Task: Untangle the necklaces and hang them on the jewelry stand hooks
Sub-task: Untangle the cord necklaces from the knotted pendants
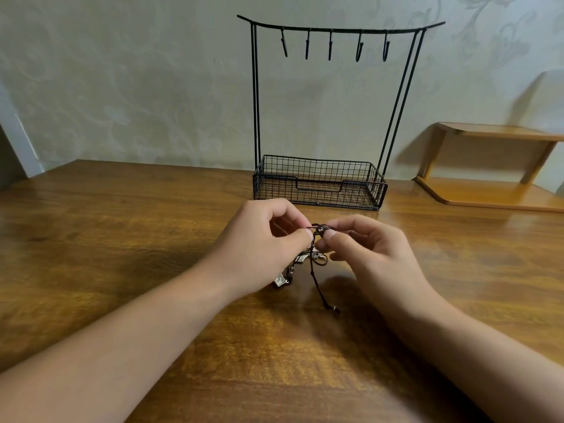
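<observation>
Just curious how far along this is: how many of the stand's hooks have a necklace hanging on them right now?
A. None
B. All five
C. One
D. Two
A. All five hooks on the jewelry stand are bare, and the tangled necklaces are pinched between the left hand and right hand above the table.

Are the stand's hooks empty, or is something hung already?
Empty. All five hooks on the stand hang bare; the necklaces are bunched between the left hand and right hand.
</observation>
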